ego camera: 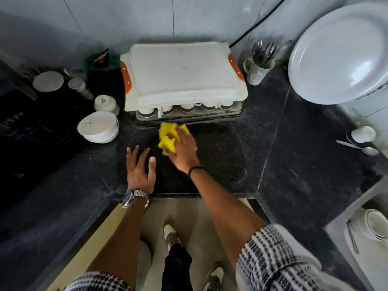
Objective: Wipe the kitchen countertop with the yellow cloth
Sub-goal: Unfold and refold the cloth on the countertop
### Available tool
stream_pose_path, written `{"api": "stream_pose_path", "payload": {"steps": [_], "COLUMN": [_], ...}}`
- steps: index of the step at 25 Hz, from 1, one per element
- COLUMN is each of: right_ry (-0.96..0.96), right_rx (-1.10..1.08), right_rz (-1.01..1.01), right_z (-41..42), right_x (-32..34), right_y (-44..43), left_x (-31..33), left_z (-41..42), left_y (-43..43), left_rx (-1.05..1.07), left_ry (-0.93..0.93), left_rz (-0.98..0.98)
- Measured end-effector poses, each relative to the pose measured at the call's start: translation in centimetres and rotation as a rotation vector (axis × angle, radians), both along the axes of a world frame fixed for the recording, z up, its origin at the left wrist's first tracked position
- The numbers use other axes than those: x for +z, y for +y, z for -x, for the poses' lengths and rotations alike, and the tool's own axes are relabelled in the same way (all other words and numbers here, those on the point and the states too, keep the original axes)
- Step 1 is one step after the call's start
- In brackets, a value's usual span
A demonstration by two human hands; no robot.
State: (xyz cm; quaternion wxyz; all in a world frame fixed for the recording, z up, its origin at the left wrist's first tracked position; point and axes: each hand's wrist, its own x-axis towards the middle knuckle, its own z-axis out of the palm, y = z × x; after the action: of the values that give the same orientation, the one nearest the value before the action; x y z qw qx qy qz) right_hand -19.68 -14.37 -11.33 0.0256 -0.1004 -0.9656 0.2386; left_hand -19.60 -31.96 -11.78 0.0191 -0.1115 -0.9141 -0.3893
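Under the right hand (184,147) grip, yellow cloth (168,136) bunches on countertop (220,156).

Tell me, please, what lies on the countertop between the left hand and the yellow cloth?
Nothing: in the head view, only bare dark countertop separates the left hand, spread flat, from the yellow cloth under the right hand.

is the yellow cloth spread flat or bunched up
Bunched up: the yellow cloth shows crumpled folds under the right hand pressing it on the countertop.
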Motion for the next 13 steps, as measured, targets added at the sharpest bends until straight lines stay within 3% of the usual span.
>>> {"api": "stream_pose_path", "payload": {"steps": [1,3,4,6,8,9,11,13], "right_ry": [-0.027,-0.081,-0.118,-0.047,0.084,0.058,-0.086,-0.186], "right_rx": [0.024,-0.074,-0.178,-0.458,-0.777,-0.843,-0.791,-0.609], "right_rz": [0.126,0.58,0.843,1.113,1.102,1.077,1.086,0.882], "right_z": [0.3,0.1,-0.6,-2.7,-4.5,-5.2,-5.2,-4.9], "right_x": [0.8,3.2,4.1,4.6,3.8,3.7,5.2,5.9], "right_y": [-2.2,-4.4,-4.4,-2.0,1.7,3.2,3.3,2.5], "left_x": [0.0,0.3,0.5,1.1,1.2,1.3,1.6,2.2], "left_z": [0.1,0.2,0.2,0.0,-0.1,0.0,0.5,1.0], "left_y": [-0.1,-0.1,-0.2,-0.2,-0.2,-0.1,0.1,0.7], "left_rx": [0.014,0.048,0.062,0.075,0.091,0.097,0.109,0.164], "left_ry": [0.0,-0.019,-0.046,-0.124,-0.204,-0.223,-0.215,-0.236], "left_rz": [-0.012,-0.045,-0.054,-0.052,-0.045,-0.05,-0.061,-0.136]}}
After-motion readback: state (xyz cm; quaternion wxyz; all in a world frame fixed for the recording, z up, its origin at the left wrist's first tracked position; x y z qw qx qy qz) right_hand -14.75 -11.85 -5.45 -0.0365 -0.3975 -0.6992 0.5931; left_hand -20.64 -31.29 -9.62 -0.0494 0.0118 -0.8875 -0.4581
